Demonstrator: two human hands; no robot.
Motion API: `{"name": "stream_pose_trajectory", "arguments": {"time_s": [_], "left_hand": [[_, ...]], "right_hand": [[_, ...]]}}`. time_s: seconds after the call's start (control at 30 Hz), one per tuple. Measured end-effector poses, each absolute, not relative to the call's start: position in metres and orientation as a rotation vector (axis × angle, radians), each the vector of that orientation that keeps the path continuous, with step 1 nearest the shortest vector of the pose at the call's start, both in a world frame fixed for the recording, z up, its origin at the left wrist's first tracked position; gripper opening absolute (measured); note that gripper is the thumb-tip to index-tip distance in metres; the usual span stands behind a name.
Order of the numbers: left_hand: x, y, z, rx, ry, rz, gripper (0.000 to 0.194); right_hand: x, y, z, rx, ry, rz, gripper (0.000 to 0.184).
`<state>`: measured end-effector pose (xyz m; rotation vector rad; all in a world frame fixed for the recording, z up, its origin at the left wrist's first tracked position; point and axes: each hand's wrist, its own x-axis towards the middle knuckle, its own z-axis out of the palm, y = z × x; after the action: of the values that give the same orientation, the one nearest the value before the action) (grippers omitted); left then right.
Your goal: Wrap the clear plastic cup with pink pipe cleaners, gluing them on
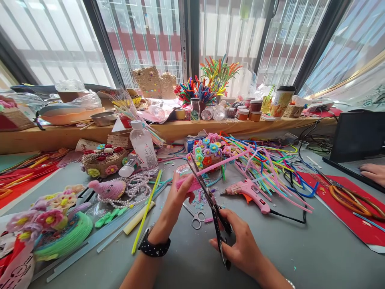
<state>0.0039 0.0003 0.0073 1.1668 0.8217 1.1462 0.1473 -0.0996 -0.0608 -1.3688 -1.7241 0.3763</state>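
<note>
My left hand (180, 190), with a dotted black band at the wrist, pinches a fuzzy pink pipe cleaner (225, 161). Its long end reaches out to the upper right. My right hand (242, 241) grips dark-handled scissors (207, 192), their blades pointing up and left across the pink strand beside my left fingers. Whether the blades touch it I cannot tell. Below my hands lie small silver scissors (197, 218) among bits of coloured fuzz. A pink hot glue gun (249, 194) rests to the right, and several pipe cleaners (261, 160) are heaped behind it.
Left of me are a green bowl (70, 239) with fuzzy flowers, a yellow-green stick (147, 210), a pearl strand (136, 186) and a bottle (143, 146). On the right are large scissors (350, 196) on red paper, a laptop (357, 138) and another person's hand (373, 172).
</note>
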Motion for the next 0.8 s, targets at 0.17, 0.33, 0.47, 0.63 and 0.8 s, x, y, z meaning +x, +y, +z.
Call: {"name": "stream_pose_trajectory", "arguments": {"time_s": [0.17, 0.33, 0.47, 0.63, 0.8], "left_hand": [[0.0033, -0.0005, 0.0079, 1.172, 0.802, 1.14, 0.04], [0.004, -0.0044, 0.0106, 1.207, 0.829, 1.152, 0.032], [0.004, -0.0034, 0.0089, 1.283, 0.868, 1.111, 0.03], [0.0036, 0.0021, 0.0038, 1.328, 0.91, 1.041, 0.032], [0.0033, 0.0028, 0.0018, 1.332, 0.923, 1.031, 0.031]], "right_hand": [[0.1465, -0.0995, -0.0598, -1.386, -1.709, 0.379, 0.031], [0.1469, -0.1007, -0.0572, -1.386, -1.725, 0.393, 0.029], [0.1483, -0.1015, -0.0583, -1.395, -1.724, 0.383, 0.027], [0.1488, -0.1006, -0.0611, -1.364, -1.728, 0.308, 0.026], [0.1476, -0.0986, -0.0581, -1.367, -1.722, 0.288, 0.021]]}}
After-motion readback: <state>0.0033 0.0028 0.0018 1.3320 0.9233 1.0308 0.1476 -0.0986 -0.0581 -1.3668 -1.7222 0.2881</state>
